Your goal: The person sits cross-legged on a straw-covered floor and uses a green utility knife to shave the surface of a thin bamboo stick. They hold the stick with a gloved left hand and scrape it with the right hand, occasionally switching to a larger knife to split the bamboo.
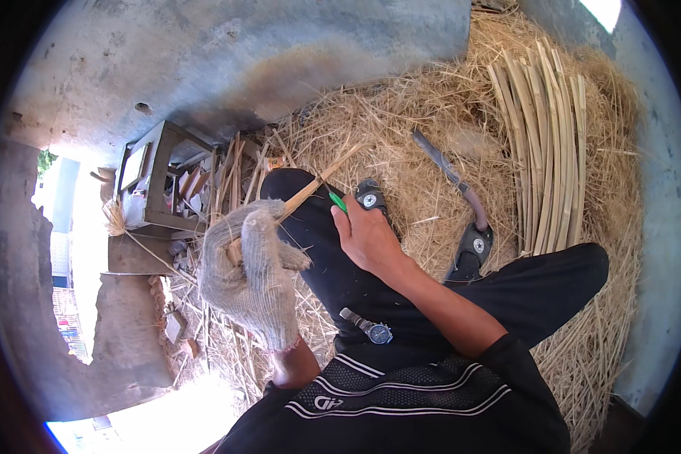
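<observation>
My left hand [253, 265], in a thick grey knitted glove, is closed around a pale bamboo strip [304, 198] that slants up and away to the right. A small knife with a green handle [338, 202] is gripped in my bare right hand [371, 238]. Its dark narrow blade meets the strip a little beyond the glove. Part of the strip's near end is hidden inside the glove. Both hands are above my crossed legs in dark trousers [522, 280]. A wristwatch [378, 332] with a blue dial and metal band rests on my lap.
Straw and shavings [401, 113] cover the floor. A long blade with a curved wooden handle [473, 208] lies ahead, near my dark footwear [474, 246]. Several long bamboo strips [545, 151] form a stack at right. A cluttered wooden cabinet [159, 181] stands left, against the stained wall [227, 68].
</observation>
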`<state>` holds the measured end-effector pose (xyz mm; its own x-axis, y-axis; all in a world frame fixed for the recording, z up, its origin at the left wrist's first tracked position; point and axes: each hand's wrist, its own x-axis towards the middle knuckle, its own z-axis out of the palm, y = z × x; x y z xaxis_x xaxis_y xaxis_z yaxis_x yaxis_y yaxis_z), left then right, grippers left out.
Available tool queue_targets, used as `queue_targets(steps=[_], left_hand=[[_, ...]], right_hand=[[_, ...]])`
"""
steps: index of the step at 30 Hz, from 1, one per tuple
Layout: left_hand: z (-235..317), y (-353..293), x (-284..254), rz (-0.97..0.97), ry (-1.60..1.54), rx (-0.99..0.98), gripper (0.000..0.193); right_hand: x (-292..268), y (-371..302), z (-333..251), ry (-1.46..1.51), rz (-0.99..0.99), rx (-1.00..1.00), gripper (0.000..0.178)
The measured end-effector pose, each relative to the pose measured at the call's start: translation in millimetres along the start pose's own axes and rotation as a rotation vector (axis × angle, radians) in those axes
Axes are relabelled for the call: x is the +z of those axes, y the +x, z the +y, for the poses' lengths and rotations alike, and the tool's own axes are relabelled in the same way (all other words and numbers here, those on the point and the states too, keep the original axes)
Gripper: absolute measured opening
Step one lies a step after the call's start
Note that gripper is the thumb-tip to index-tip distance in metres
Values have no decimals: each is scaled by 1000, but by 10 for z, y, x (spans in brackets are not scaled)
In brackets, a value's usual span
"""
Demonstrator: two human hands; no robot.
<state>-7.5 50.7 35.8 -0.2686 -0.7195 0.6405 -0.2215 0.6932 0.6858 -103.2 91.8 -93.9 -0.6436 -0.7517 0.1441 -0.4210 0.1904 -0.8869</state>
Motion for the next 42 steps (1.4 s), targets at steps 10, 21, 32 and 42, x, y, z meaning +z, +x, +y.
queue_targets(steps=[10, 21, 32, 42], left_hand=[[-52, 78, -117, -141, -228, -78, 19], [-132, 103, -45, -44, -189, -30, 27], [-138, 179, -416, -313, -348, -355, 22], [-48, 127, -209, -125, -215, -317, 22]], right_hand=[[33, 91, 404, -181, -79, 50, 32], [-47, 35, 245, -147, -117, 141, 24], [-109, 123, 331, -164, -149, 59, 24], [38, 88, 289, -44, -13, 87, 26]])
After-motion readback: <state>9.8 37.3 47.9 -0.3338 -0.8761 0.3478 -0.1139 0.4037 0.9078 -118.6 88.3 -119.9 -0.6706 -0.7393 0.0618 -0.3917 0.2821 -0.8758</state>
